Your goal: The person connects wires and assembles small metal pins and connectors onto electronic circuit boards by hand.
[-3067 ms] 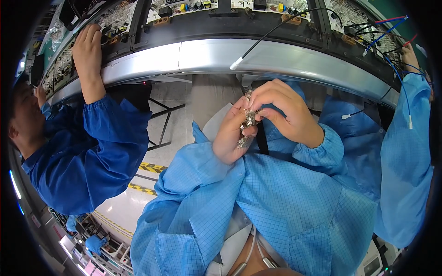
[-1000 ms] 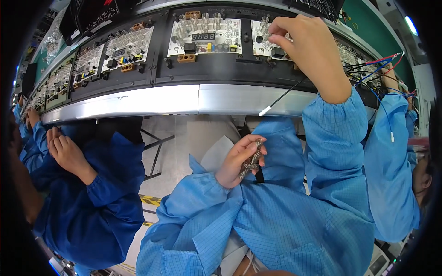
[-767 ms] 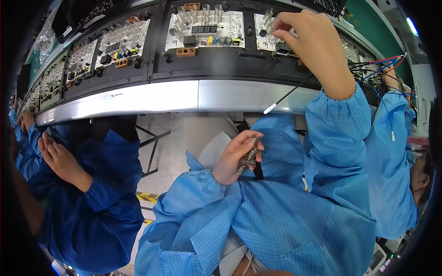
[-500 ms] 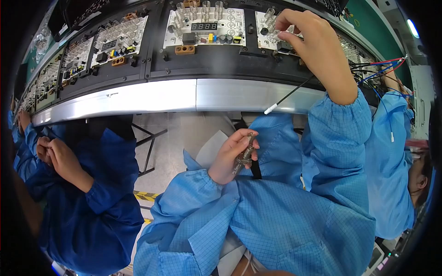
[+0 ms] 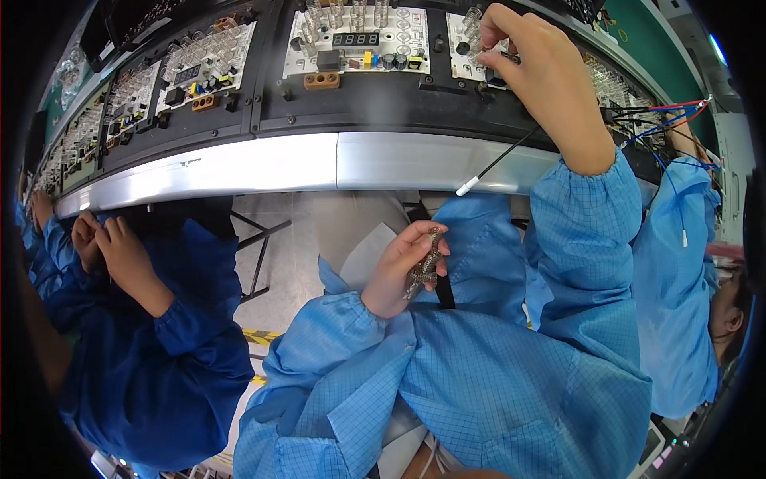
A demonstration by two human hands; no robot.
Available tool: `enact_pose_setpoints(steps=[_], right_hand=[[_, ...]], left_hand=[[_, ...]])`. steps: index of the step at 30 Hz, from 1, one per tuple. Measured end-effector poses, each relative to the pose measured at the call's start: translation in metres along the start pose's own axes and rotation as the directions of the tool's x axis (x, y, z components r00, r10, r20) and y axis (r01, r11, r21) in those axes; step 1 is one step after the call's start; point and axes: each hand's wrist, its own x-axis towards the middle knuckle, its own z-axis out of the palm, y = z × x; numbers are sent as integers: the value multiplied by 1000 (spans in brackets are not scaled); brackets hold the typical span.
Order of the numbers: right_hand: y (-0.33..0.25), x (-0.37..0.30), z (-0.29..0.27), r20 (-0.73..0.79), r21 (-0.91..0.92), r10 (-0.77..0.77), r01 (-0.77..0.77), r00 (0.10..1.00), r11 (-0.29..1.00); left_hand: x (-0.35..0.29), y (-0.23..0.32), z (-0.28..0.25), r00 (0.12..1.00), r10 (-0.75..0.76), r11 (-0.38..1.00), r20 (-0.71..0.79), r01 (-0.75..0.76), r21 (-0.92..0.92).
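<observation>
My left hand (image 5: 399,267) is closed around a bunch of metal coil springs (image 5: 427,270), held low in front of my body. My right hand (image 5: 542,76) reaches over a white circuit board (image 5: 463,70) at the upper right. Its thumb and bent fingers come close together beside the board's upright spring-like cylinders (image 5: 472,24). Whatever they pinch is too small to make out, and the hand covers much of that board. Left of it sits another white circuit board (image 5: 391,44) with a digit display, capacitors and a brown terminal block (image 5: 321,81).
The boards rest in black trays (image 5: 271,100) behind a silver metal rail (image 5: 255,160). A white-tipped black lead (image 5: 471,185) hangs over the rail, with red and blue wires (image 5: 674,108) further right. Co-workers sit at both sides; one's hands (image 5: 116,251) are at left.
My right hand has dipped slightly over the board, its fingertips still by the cylinders. My left hand stays put with the springs. The left co-worker's hands have risen a little.
</observation>
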Motion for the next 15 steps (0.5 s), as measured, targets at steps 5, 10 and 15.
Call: enact_pose_setpoints(steps=[5,10,15], right_hand=[[0,1,0,17,24,21,-22,1000,999],[-2,2,-1,38,5,39,-39,999,999],[22,-4,23,-52,-101,-105,99,993,990]], left_hand=[[0,1,-1,1000,-1,1000,4,1,1],[-1,2,-1,1000,1,1000,0,-1,-9],[-1,2,0,1000,9,1000,-2,-9,3]])
